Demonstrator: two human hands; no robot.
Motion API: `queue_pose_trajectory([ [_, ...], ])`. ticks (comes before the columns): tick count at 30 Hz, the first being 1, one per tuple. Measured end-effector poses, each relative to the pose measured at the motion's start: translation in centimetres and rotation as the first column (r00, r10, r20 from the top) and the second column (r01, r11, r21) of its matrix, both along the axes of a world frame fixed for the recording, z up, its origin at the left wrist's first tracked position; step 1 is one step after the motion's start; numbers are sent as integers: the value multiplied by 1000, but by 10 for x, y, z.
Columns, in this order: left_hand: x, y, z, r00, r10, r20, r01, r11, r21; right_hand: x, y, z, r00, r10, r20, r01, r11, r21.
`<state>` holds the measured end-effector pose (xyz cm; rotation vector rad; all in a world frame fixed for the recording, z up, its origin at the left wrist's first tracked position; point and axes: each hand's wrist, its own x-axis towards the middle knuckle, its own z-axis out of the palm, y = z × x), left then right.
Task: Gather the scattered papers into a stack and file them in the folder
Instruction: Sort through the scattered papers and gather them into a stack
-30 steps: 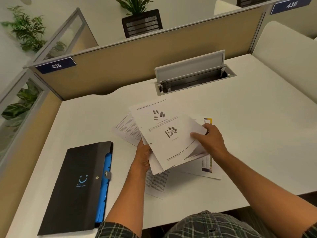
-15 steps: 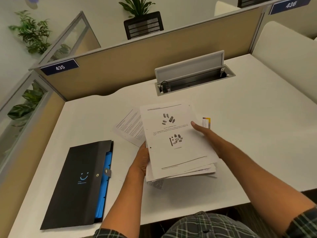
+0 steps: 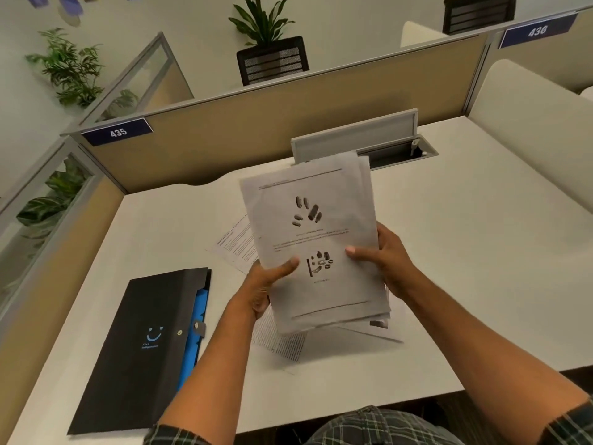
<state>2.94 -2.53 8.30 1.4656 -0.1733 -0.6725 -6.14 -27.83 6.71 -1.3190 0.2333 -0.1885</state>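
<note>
stack: ok so I've got the paper stack [image 3: 316, 242] lifted off the desk [image 3: 465, 268], tilted up toward me, long axis running away from me toward the cable tray [image 3: 398, 152]

left hand [image 3: 261, 285]: pinching the stack's left edge, thumb curled over the front sheet

right hand [image 3: 386, 256]: gripping the right edge, thumb on the front, fingers hidden behind

folder [image 3: 141, 345]: flat on the desk, down-left of the stack, well apart, flap closed as far as I can tell. My left hand is the nearer one

loose sheets: looks like three on the desk: one [image 3: 237, 244] peeking out left of the stack, one [image 3: 280, 343] below it, one [image 3: 377, 330] at its lower right

counts: one stack, one folder, two hands

next, I'd guess: grab the stragglers before going left to the folder
</note>
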Motion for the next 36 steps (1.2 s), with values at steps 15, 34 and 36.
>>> queue_pose_trajectory([
  [15,-21,-19,-34,983,-73,166,54,992,116,-22,-11,-33,997,-40,63,46,993,-106],
  [34,31,-24,-85,814,-481,326,-242,230,943,-36,-59,-37,906,-407,-112,410,912,1],
  [36,36,-25,-84,799,-490,347,-274,217,937,-37,-60,-37,905,-408,-116,412,911,4],
])
